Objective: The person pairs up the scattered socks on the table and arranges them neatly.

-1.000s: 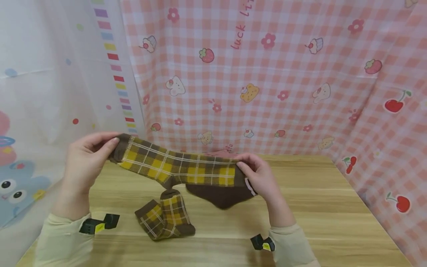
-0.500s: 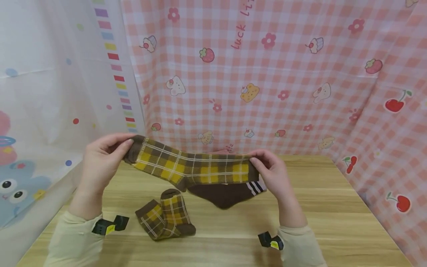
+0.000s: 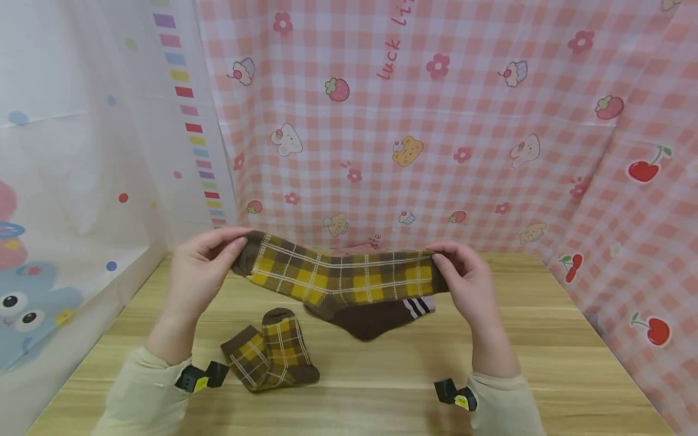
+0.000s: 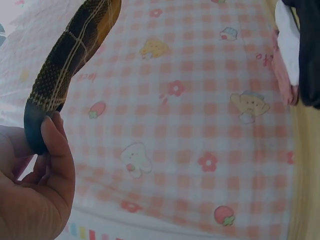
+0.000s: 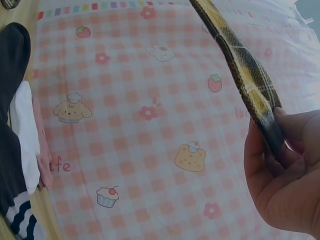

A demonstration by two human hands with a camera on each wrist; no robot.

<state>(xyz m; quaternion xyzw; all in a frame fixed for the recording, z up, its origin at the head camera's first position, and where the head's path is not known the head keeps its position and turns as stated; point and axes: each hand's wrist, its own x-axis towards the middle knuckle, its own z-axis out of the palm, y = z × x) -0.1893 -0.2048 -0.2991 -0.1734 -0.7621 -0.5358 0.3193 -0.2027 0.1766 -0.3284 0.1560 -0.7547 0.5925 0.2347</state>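
Note:
A yellow and brown plaid sock (image 3: 349,275) is stretched lengthwise in the air between both hands. My left hand (image 3: 199,275) pinches its dark toe end between thumb and fingers. At the other end, my right hand (image 3: 471,281) pinches the dark cuff. The heel hangs down in the middle and partly hides a dark brown sock (image 3: 373,321) with pale stripes at its cuff. A matching plaid sock (image 3: 289,357), bent over on itself, lies below on the table. Both wrist views show the held sock edge-on, with thumb and fingers gripping its ends.
Beyond the dark sock lie a white sock (image 5: 24,132) and a pink sock (image 5: 43,145). The wooden table (image 3: 376,399) ends at a pink checked curtain (image 3: 382,121) at the back. Another pale curtain (image 3: 98,139) hangs on the left.
Both hands have moved right together with the stretched plaid sock, the left hand farther and slightly down. The socks on the table have stayed in place.

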